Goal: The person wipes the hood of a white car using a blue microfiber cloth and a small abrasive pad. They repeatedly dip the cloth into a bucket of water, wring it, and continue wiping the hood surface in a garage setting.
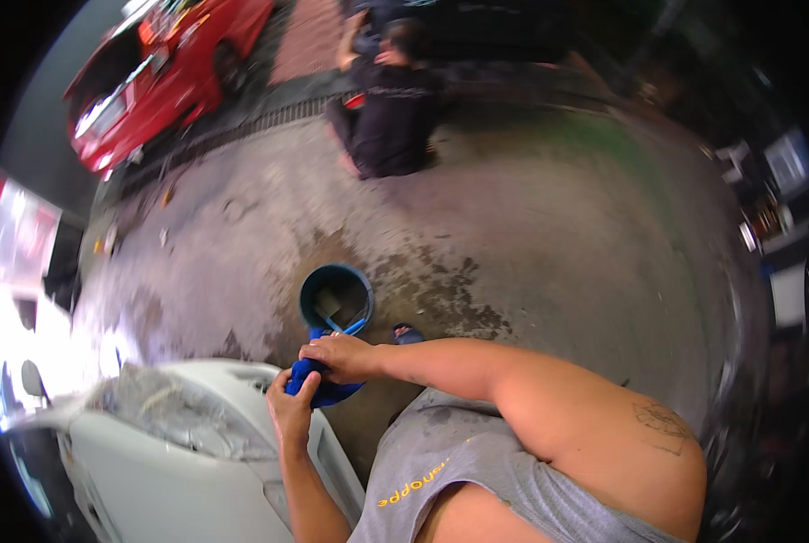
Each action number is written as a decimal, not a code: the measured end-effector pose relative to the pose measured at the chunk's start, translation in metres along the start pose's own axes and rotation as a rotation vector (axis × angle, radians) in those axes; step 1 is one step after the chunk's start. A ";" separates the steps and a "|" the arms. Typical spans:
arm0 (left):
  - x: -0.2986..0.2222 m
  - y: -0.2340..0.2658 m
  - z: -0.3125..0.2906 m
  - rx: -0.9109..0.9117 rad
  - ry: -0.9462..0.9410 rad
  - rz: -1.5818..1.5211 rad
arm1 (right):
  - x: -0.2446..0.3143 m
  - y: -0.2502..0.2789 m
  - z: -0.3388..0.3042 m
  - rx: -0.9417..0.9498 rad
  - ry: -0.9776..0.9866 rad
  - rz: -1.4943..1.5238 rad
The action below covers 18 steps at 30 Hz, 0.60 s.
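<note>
A blue cloth (335,393) is bunched between my two hands, just on the near side of a dark teal bucket (306,308). My left hand (292,404) grips its left side, thumb on top. From above, my right hand (344,357) has its fingers wrapped round the cloth's upper part. Inside the bucket are a pale block-like thing (329,301) and dark water or shadow; a light blue strip, perhaps the handle, crosses the near rim. To the left of my hands stands a white car body (187,484) with crumpled clear plastic sheeting (182,412) on it.
The concrete floor (549,226) has wet patches round the bucket. A person in dark clothes (391,118) sits low by a dark car (495,32) at the back. A red car (173,86) with an opened lid stands far left, beside a floor drain grate (287,113).
</note>
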State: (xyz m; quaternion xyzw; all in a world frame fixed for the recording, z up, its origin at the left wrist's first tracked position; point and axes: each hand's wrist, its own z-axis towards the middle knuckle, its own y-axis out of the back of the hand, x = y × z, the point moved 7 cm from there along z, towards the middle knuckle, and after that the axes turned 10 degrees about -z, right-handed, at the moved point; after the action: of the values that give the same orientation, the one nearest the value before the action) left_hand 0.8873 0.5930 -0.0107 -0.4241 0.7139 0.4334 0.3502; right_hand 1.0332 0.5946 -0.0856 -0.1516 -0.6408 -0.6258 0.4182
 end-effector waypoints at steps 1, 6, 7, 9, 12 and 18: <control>-0.009 -0.007 -0.014 0.052 0.031 0.002 | -0.006 0.007 -0.014 -0.078 -0.029 -0.079; -0.054 -0.049 -0.082 0.272 -0.582 0.290 | -0.060 0.049 -0.113 -0.506 -0.338 -0.037; -0.052 -0.048 -0.090 0.291 -0.576 0.339 | -0.051 0.071 -0.133 -0.532 -0.396 -0.043; -0.052 -0.055 -0.102 0.340 -0.582 0.437 | -0.070 0.086 -0.171 -0.602 -0.376 0.421; -0.065 -0.070 -0.134 0.345 -0.672 0.501 | -0.022 0.125 -0.207 -0.440 -0.375 0.174; -0.110 -0.138 -0.205 0.213 -0.918 0.651 | 0.009 0.166 -0.311 -0.680 -0.467 0.538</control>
State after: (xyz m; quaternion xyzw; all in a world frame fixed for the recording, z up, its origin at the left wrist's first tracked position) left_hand 1.0294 0.4021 0.1175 0.0869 0.6222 0.5842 0.5138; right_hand 1.2544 0.3308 -0.0080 -0.5758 -0.4147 -0.6188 0.3370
